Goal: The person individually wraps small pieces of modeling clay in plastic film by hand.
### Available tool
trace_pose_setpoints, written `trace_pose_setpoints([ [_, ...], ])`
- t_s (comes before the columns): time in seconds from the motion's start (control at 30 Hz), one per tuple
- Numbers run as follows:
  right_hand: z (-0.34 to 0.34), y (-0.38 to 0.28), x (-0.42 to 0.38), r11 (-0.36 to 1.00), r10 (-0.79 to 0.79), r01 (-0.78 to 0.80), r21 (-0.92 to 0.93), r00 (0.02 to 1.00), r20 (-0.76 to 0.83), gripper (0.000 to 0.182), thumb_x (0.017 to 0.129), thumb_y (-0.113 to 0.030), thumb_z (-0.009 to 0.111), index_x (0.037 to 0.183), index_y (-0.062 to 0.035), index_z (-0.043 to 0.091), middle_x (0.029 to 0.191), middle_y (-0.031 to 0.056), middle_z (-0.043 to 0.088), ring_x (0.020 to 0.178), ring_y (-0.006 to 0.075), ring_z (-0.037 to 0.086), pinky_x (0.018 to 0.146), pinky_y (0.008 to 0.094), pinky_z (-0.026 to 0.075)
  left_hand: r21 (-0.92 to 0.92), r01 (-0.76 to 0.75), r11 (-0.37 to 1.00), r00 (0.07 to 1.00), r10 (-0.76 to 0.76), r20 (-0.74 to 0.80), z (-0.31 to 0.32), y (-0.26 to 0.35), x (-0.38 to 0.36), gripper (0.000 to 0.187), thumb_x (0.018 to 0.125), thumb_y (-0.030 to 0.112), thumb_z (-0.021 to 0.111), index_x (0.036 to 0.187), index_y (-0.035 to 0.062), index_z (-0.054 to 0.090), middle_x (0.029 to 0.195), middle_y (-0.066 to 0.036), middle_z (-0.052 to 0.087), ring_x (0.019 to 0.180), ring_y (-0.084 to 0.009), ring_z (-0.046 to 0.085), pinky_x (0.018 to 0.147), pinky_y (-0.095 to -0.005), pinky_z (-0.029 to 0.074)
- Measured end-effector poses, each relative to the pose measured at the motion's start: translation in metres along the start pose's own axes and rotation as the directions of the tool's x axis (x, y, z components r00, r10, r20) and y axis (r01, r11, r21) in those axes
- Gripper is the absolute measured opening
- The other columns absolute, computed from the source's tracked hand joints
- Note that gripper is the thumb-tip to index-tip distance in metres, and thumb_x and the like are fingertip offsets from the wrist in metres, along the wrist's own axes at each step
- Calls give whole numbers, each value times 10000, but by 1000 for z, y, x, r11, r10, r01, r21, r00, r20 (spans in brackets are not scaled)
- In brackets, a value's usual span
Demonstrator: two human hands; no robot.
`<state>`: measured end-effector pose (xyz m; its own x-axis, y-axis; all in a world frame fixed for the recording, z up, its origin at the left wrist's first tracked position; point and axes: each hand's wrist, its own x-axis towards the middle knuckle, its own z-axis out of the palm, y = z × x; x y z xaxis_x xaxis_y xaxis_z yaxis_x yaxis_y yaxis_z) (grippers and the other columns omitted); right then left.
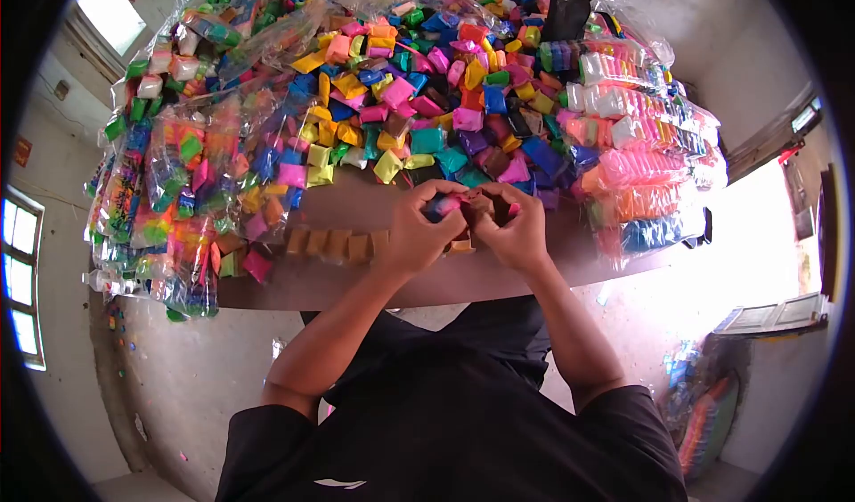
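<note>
My left hand [420, 230] and my right hand [514, 233] meet over the front part of the table, fingertips pinched close together. Both are closed around something small that the fingers mostly hide; bits of pink and brown show there, but I cannot make out what it is. Left of my left hand lies a row of brown wrapped packets [337, 244], side by side. Part of another brown packet [460, 246] shows below the hands. Just beyond my fingers begins a big heap of small colourful wrapped packets [427, 106].
Clear plastic bags of coloured packets [183, 172] crowd the table's left side. More bagged packets [637, 137] are stacked in rows at the right. A black pouch [566, 15] lies at the back. The brown table's [321, 288] curved front edge is near my body.
</note>
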<state>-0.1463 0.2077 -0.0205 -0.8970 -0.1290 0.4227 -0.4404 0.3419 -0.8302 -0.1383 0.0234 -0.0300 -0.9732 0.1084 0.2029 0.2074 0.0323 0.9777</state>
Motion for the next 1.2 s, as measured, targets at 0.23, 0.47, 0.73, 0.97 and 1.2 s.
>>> trace_pose_setpoints([
  [0.23,3,34,-8,278,650,-437,855,742,167,274,947,-171,530,1135,-51,689,1015,60,726,859,175,677,716,334,544,-562,168,810,985,-155,72,-15,-7,12,320,952,115,610,1245,-2,664,1085,-104,699,988,-158,668,893,-308,547],
  [0.47,-3,30,-11,-44,604,-438,898,704,373,156,949,-176,614,1083,-99,600,999,27,641,923,216,659,738,361,511,166,65,984,970,-23,-241,-31,-8,104,456,966,263,697,1330,-6,640,1134,-118,705,1063,-224,665,981,-373,514],
  [0.73,-6,31,-32,33,353,-395,918,864,359,148,991,-127,592,1132,-86,611,993,25,664,814,142,623,650,266,463,-109,218,970,967,-200,159,14,15,20,524,970,317,760,1347,-4,588,1197,-142,674,1048,-190,669,925,-349,547],
  [0.97,11,-8,-62,582,497,-467,666,852,163,283,941,-46,695,1221,-12,670,1000,-15,653,815,61,560,727,208,456,-97,98,990,994,-102,-33,17,17,-45,321,935,83,784,1215,3,649,1128,-43,703,992,-87,657,889,-272,535],
  [1.2,10,-27,-79,993,23,-9,122,993,-112,209,839,10,809,1040,9,754,1001,53,694,737,104,610,630,236,473,203,-155,967,988,157,8,5,23,-75,329,863,-28,784,1162,-14,648,1190,-126,735,1031,-133,680,901,-294,547],
])
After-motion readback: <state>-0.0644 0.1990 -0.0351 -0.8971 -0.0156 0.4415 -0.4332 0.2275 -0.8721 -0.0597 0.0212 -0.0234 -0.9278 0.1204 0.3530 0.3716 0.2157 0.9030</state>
